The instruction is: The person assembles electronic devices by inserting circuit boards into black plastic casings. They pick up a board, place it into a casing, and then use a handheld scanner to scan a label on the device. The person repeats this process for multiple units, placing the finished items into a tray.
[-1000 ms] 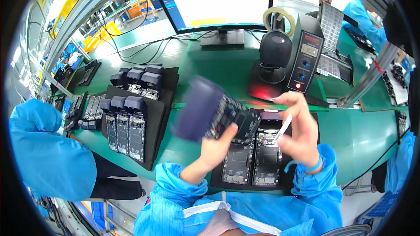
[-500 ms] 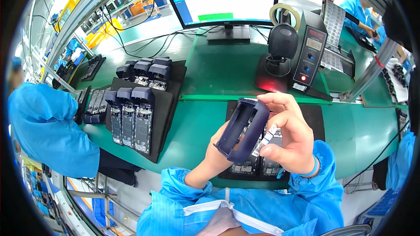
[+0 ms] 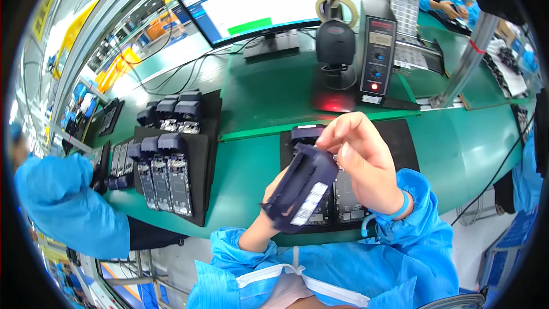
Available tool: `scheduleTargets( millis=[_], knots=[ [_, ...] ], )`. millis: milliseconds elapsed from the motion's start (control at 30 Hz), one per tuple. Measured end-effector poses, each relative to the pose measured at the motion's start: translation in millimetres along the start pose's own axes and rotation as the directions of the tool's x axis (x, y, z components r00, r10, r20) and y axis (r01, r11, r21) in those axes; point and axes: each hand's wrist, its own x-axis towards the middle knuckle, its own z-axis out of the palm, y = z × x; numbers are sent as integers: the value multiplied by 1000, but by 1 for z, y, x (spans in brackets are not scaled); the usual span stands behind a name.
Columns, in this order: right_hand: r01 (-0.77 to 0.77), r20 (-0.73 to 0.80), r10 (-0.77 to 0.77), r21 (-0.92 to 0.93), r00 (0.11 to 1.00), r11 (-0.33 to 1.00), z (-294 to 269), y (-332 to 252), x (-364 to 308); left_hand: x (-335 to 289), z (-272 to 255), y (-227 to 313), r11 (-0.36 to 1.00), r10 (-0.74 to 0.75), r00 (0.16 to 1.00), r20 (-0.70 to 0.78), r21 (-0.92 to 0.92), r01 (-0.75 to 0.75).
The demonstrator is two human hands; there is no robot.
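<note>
A dark blue plastic device housing (image 3: 289, 180) is tilted in front of me, its hollow side partly showing. My left hand (image 3: 264, 223) grips it from behind and below; most of those fingers are hidden. Along the housing's near side lies a white printed label (image 3: 310, 203). My right hand (image 3: 366, 163) is at the housing's upper end, fingers bent, thumb apart and no separate object between them. Whether its fingertips press on the housing is hard to see. Beneath, circuit-board units (image 3: 350, 197) lie on a black mat (image 3: 400, 149), one with a dark blue top part (image 3: 306, 133).
Left, several board units with dark blue caps (image 3: 166, 177) rest on black foam sheets (image 3: 200, 166). A scanner on a stand (image 3: 336, 48), a tape roll (image 3: 337, 1), a control box with a red light (image 3: 377, 57) and a monitor (image 3: 251, 0) stand behind. Co-workers (image 3: 68, 200) sit nearby.
The white label has gone from my right fingers onto the housing's side. The housing has turned and come slightly left and down. My view has shifted, moving the background.
</note>
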Motion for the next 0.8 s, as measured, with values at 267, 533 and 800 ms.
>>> scheduleTargets(
  millis=[267, 533, 800],
  knots=[
    [-28, -48, 3, -520, 999, 854, -57, 50, -72, 17, 16, -5, 659, -202, 874, 441, -599, 455],
    [-435, -618, -94, -645, 781, 629, -163, 10, -146, -27, -20, -75, 875, -262, 964, 43, 433, 218],
    [-640, -646, -62, -762, 760, 95, -145, 42, -108, -42, 13, -67, 803, -376, 916, 140, 543, 246]
  ],
)
